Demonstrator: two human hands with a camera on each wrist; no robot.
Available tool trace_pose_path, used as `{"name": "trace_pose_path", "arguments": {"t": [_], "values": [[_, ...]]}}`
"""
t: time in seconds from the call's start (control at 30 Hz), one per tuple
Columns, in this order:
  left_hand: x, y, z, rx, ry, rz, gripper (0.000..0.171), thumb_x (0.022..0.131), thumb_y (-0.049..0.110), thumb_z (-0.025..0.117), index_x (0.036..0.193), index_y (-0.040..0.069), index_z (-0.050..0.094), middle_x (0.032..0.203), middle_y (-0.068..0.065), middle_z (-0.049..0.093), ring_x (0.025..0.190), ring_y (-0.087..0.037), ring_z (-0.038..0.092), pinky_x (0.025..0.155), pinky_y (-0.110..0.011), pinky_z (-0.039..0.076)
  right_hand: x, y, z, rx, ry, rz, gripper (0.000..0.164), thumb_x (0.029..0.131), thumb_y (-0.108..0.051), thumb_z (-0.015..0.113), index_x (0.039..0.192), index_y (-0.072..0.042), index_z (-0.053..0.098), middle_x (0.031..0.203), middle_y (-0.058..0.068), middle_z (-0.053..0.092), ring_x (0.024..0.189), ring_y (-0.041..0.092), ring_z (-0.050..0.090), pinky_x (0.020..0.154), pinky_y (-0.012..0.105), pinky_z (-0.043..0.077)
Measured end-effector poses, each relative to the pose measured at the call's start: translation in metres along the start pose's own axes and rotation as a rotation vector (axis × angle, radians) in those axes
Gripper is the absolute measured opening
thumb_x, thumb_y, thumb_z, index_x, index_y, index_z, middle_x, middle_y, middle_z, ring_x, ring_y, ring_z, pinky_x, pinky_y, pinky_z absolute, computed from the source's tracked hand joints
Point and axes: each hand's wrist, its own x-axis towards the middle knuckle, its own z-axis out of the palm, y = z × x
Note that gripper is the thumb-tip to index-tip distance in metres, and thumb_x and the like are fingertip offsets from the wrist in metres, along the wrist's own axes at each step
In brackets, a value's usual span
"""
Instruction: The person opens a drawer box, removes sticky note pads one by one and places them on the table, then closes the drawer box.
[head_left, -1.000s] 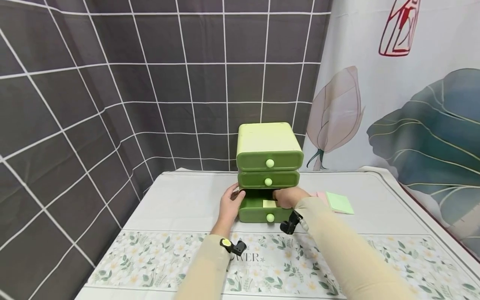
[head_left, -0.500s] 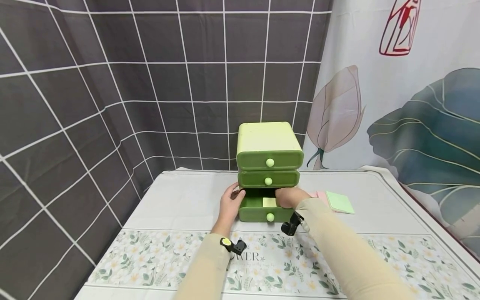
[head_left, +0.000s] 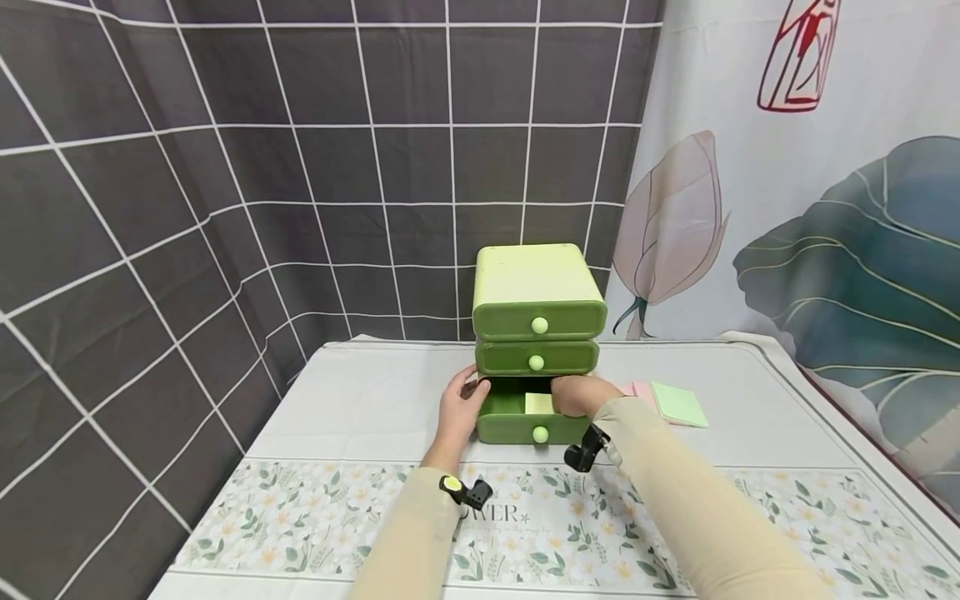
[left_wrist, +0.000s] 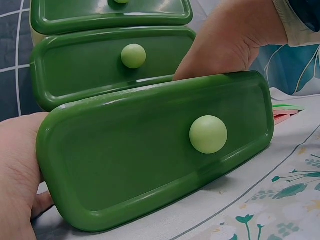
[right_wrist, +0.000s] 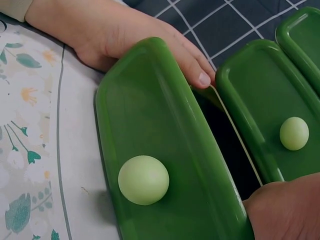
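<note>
A drawer cabinet (head_left: 536, 275) with a pale green shell and dark green fronts stands on the table. Its bottom drawer (head_left: 510, 430) is pulled out, and a pale yellow square of paper (head_left: 537, 404) shows inside. At the drawer's left side my left hand (head_left: 457, 414) holds on, its thumb (right_wrist: 200, 77) at the rim and the other fingers along the outside. My right hand (head_left: 581, 395) reaches over the drawer front into the right part of the drawer. The front (left_wrist: 150, 150) and the wrist hide its fingers in the left wrist view.
Two upper drawers (head_left: 537, 359) are closed above the pulled-out one. Right of the cabinet lie light green paper squares (head_left: 679, 405) over pink ones (head_left: 645, 392). A dark gridded cloth (head_left: 375, 167) hangs behind, and a floral band (head_left: 330, 517) crosses the table's front.
My right hand has shifted slightly to the right inside the drawer, and the yellow paper lies a little farther back. The left hand stays in place.
</note>
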Motion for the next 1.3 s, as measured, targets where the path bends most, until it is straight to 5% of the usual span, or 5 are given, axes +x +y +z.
{"name": "trace_pose_path", "arguments": {"t": [0.37,0.6,0.77,1.07,1.3], "values": [[0.0,0.0,0.0,0.012,0.005,-0.003,0.04,0.086,0.027,0.065,0.124,0.018,0.057,0.129,-0.003,0.052,0.11,-0.022,0.053,0.094,-0.035,0.043,0.0,0.003,0.003,0.022,0.028,-0.024,0.01,0.081,0.0,0.048,0.082,-0.007,0.056,0.078,0.007,0.053,0.068,0.02,0.048,0.066,0.033,0.042],[0.0,0.0,0.0,0.011,0.009,-0.009,0.04,0.086,0.028,0.065,0.124,0.019,0.057,0.128,-0.003,0.052,0.11,-0.022,0.054,0.093,-0.035,0.044,-0.001,0.012,0.007,0.077,0.101,-0.133,0.016,0.084,-0.023,0.065,0.082,-0.008,0.059,0.077,0.002,0.057,0.072,0.017,0.051,0.069,0.035,0.045],[0.0,0.001,0.0,0.029,0.007,-0.012,0.04,0.087,0.029,0.064,0.125,0.02,0.056,0.128,-0.002,0.052,0.11,-0.021,0.054,0.093,-0.035,0.044,-0.004,0.017,0.008,0.129,0.181,-0.167,0.014,0.08,-0.023,0.07,0.084,-0.011,0.064,0.078,-0.003,0.058,0.072,0.015,0.051,0.07,0.033,0.045],[0.0,-0.003,0.0,0.042,0.005,-0.011,0.039,0.087,0.028,0.063,0.125,0.02,0.056,0.13,-0.001,0.05,0.111,-0.021,0.053,0.094,-0.035,0.043,-0.01,0.018,0.012,0.199,0.321,-0.185,0.01,0.076,-0.018,0.07,0.072,-0.017,0.061,0.066,-0.006,0.054,0.06,0.013,0.047,0.058,0.029,0.04],[0.001,-0.002,0.0,0.053,0.007,-0.021,0.04,0.087,0.03,0.063,0.125,0.021,0.056,0.129,0.0,0.051,0.11,-0.02,0.053,0.093,-0.035,0.043,-0.014,0.023,0.012,0.321,0.341,-0.214,0.01,0.08,-0.02,0.069,0.074,-0.018,0.061,0.064,-0.007,0.054,0.058,0.011,0.048,0.054,0.028,0.041]]}}
